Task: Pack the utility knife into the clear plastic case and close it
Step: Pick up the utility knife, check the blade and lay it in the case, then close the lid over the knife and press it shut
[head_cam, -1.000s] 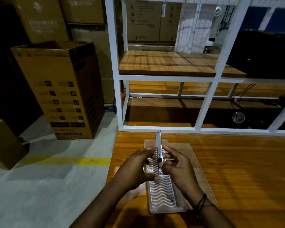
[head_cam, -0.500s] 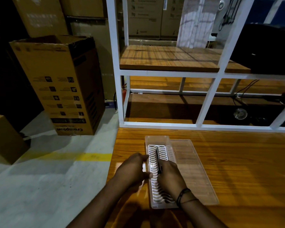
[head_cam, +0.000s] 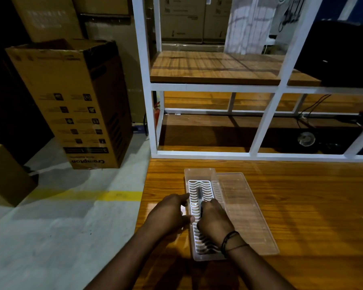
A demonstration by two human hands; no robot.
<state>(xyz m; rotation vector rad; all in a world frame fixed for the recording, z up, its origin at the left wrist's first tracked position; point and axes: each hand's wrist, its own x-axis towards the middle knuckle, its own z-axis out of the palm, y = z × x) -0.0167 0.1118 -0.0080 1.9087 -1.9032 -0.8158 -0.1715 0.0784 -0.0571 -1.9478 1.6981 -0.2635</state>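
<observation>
A clear plastic case (head_cam: 199, 174) lies lengthwise on the wooden table (head_cam: 302, 206), with a white wavy-slotted insert (head_cam: 205, 186) on its floor. The slim dark utility knife (head_cam: 200, 195) lies along the insert, its near end under my right hand (head_cam: 213, 218), whose fingers are closed on it inside the case. My left hand (head_cam: 169, 212) rests against the case's left wall, thumb and forefinger touching its rim. The case's clear lid (head_cam: 245, 212) lies flat on the table, right beside the case.
A white metal shelf frame (head_cam: 153, 114) with wooden boards stands behind the table. A tall cardboard box (head_cam: 76, 105) stands on the floor at left, with more boxes behind it. The table's left edge runs near my left forearm.
The knife was held upright above the case with both hands; it now lies flat on the insert. My left hand has moved off the knife to the case's left wall.
</observation>
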